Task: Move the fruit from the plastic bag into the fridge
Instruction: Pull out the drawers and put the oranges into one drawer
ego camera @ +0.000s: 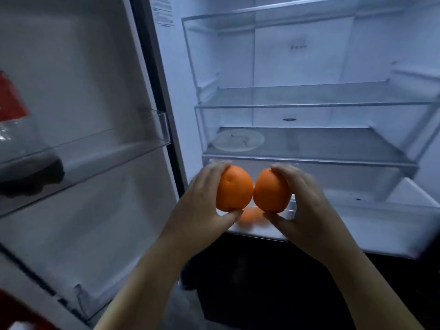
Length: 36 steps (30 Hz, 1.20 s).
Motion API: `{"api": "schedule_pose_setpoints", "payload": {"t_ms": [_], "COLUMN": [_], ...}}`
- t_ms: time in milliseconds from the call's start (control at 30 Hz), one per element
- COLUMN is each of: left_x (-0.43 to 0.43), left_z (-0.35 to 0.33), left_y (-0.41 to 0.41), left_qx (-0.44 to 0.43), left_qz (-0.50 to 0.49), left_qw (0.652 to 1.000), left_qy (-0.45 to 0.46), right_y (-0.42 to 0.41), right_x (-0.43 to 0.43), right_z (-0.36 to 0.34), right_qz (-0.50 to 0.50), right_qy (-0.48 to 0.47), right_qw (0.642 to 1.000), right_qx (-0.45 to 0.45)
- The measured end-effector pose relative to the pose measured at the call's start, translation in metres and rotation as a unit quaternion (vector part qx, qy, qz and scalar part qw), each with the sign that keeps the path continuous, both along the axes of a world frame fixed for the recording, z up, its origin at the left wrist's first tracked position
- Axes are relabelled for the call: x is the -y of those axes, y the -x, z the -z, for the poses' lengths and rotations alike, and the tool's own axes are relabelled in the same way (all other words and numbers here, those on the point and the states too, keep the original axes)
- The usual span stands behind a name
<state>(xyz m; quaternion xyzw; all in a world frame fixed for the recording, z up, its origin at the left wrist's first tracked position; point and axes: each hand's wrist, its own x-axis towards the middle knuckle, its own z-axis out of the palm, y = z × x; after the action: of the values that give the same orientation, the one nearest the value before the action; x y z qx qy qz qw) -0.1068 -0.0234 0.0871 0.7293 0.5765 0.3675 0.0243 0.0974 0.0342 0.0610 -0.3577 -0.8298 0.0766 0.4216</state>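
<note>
Oranges, two of them, were at the lower middle of the frame, side by side and touching. The left orange (pixel 234 188) was clasped in the left hand (pixel 200 206) and the right orange (pixel 272 191) in the right hand (pixel 309 206). Each looked firm and round, with some weight for its size. The dimpled rind probably gave fair purchase, though a ball like this would roll if set down carelessly and bruise if dropped. The safest hold seemed to be across the widest part, thumb beneath and fingers over the top, and that was how each hand had it.

Both forearms ran up from the bottom edge toward the open fridge (pixel 273 67), the hands mirrored with palms turned inward. The fruit was held in the air just in front of the pulled-out drawer (pixel 381 225) under the lowest shelf, not yet resting on anything. Between the two thumbs a blurred orange shape (pixel 251 219) showed lower down. It may have been fruit already in the drawer, but that could not be told for certain.
</note>
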Motion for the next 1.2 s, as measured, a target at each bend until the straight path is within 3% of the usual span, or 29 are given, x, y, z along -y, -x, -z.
{"api": "schedule_pose_setpoints", "payload": {"t_ms": [233, 500, 867, 1033, 1200], "left_x": [-0.097, -0.212, -0.282, -0.303, -0.325], "left_z": [0.024, 0.046, 0.089, 0.111, 0.126], "left_y": [-0.005, 0.039, 0.067, 0.072, 0.072], "left_qx": [-0.017, -0.035, -0.056, -0.096, -0.189], "left_qz": [0.044, 0.036, 0.007, -0.020, -0.046], "left_qw": [0.998, 0.993, 0.979, 0.956, 0.910], "left_qy": [0.041, 0.105, 0.198, 0.276, 0.366], "right_y": [-0.017, 0.020, 0.041, 0.052, 0.070], "right_x": [-0.074, -0.201, -0.295, -0.324, -0.343], "right_z": [0.021, 0.033, 0.071, 0.088, 0.112], "right_qz": [0.013, -0.026, -0.106, -0.121, -0.141], "right_qy": [0.049, 0.062, 0.095, 0.138, 0.156], "right_qw": [0.998, 0.986, 0.956, 0.923, 0.884], "right_qx": [0.030, 0.151, 0.258, 0.337, 0.418]}}
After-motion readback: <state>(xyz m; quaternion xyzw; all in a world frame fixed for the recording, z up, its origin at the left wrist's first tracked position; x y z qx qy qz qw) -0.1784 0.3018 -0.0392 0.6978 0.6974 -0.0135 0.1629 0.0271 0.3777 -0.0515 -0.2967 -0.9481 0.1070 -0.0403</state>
